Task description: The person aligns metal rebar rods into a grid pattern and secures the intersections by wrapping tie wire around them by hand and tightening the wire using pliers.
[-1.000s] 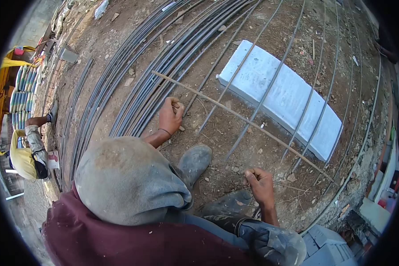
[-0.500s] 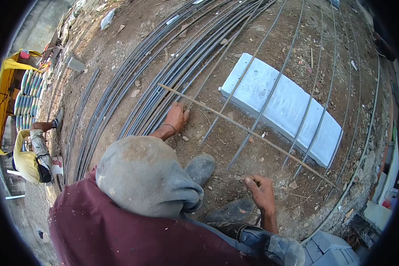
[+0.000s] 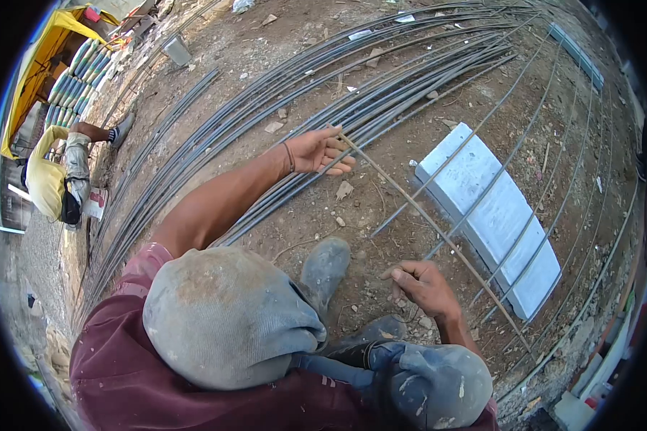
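left fingers: the left hand (image 3: 320, 152) is stretched out, palm partly turned up, its fingers loosely bent and apart from the thumb side, clamped on nothing that shows.
contact: the forefinger's tip is right at the end of the cross rod (image 3: 431, 223); whether it touches, i cannot tell.
right fingers: the right hand (image 3: 417, 284) has its fingers curled, thumb and forefinger together; whether something thin is pinched there, i cannot tell.
cross rod: it slants from the left fingertips past the right hand, which is near but apart from it, and runs across several long rods (image 3: 507, 169).
reach: the step in hand looks like getting the left fingers to the rod's near end, while the right hand waits beside its middle stretch.
rod end: taking or shifting it would call for the left fingers to close round it, without dragging the rod askew over the long ones.
white slab: the slab (image 3: 490, 226) lies tilted in view, with long rods passing over it.
bundle: dark rods (image 3: 381, 108) lie in a curved heap on the earth, just beyond the left hand.
far left: another person in a yellow top (image 3: 47, 187) is bent over, well apart.
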### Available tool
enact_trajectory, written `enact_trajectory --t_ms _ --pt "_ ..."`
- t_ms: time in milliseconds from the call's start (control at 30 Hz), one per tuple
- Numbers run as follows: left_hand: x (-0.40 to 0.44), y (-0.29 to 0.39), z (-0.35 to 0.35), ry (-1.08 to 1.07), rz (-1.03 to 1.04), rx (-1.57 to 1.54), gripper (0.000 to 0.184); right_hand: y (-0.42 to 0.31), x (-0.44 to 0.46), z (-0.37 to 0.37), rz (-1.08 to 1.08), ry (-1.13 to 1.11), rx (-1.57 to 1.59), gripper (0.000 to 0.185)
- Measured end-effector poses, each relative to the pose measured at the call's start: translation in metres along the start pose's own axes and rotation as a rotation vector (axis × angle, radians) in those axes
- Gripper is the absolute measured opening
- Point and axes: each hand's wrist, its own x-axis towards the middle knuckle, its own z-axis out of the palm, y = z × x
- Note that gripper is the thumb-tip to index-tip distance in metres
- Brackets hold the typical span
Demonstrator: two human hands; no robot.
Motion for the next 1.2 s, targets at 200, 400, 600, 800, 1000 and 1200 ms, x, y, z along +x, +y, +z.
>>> enact_trajectory --t_ms 200,400,600,800,1000,1200 --pt "0.023 -0.003 0.020 0.251 -0.016 0.068 0.065 -0.032 -0.014 -0.029 0.166 0.051 0.309 0.041" --pt "0.038 -0.015 0.006 0.278 0.004 0.038 0.032 -0.030 -0.066 -0.067 0.057 0.345 0.274 0.045" --pt "0.034 0.004 0.003 0.282 -0.140 0.098 0.021 -0.043 -0.084 -0.079 0.024 0.533 0.269 0.050" --pt "0.033 -0.006 -0.003 0.183 -0.044 -0.116 0.016 -0.085 -0.058 -0.067 0.109 0.619 0.160 0.043" --pt "0.046 -0.015 -0.023 -0.055 -0.067 -0.241 0.025 -0.146 -0.019 -0.063 0.292 0.627 -0.060 0.041" --pt "0.038 -0.008 -0.012 -0.126 0.041 -0.257 0.028 -0.191 0.020 -0.055 0.547 0.540 -0.301 0.038"
